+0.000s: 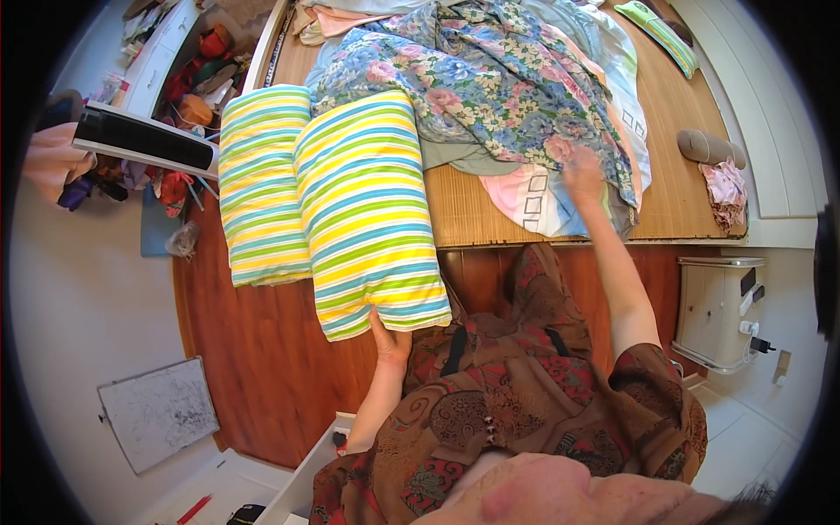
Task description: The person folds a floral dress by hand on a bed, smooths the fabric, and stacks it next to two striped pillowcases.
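My left hand (390, 341) grips the near end of a striped pillow (367, 210), the thumb on top and the fingers hidden underneath. Stripes of yellow, green, blue and white cover it, and a matching pillow (261, 188) lies partly behind it on the left. Both reach past the near edge of the bed. My right hand (584, 179) is stretched out at the near right part of a crumpled blue floral quilt (490, 79). Its fingers are blurred against the flowers, so their grip is unclear. A pale bedsheet with printed squares (525, 197) shows under the quilt.
The bed carries a tan woven mat (477, 223). A grey-brown bolster (710, 149) and pink cloth (724, 194) lie at its right, another striped pillow (661, 39) at the far right. A nightstand (713, 311) stands right; a whiteboard (162, 411) leans lower left.
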`<state>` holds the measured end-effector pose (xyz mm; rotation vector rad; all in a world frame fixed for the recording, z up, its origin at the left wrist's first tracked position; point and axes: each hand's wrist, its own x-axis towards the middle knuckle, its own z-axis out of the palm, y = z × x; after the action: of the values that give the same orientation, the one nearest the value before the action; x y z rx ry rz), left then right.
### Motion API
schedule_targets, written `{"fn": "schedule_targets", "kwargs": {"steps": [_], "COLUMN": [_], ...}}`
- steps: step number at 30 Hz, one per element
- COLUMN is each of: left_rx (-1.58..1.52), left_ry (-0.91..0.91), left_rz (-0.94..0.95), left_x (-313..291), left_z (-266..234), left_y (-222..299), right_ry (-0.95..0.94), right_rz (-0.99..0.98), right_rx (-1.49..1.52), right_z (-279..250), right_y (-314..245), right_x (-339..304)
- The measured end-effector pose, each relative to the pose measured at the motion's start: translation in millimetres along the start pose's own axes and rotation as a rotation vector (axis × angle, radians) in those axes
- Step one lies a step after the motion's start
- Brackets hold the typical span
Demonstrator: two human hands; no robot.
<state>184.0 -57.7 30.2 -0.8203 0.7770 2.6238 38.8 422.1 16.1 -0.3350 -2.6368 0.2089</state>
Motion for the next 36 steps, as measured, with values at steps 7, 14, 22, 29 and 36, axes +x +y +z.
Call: {"fn": "schedule_targets", "kwargs": {"steps": [7, 14, 22, 29, 36], "left_rx": [-0.036, -0.017, -0.038, -0.040, -0.037], "left_ry": [0.063, 0.098, 0.074, 0.078, 0.057], "left_rz": [-0.004, -0.046, -0.065, -0.031, -0.032], "left_x": [1, 3, 2, 3, 7], "left_z": [-11, -15, -16, -1, -5], "left_y": [-2, 0, 0, 2, 1], "right_ry": [-0.365, -0.428, -0.489, -0.416, 0.193], "right_rz": [-0.249, -0.219, -0.090, -0.251, 0.520], "right_rx": [0.411, 0.536, 0.482, 0.435, -0.020], "right_z": [68, 149, 128, 74, -15], "right_y": [-169, -191, -200, -165, 174], "right_x": [53, 68, 98, 111, 116]}}
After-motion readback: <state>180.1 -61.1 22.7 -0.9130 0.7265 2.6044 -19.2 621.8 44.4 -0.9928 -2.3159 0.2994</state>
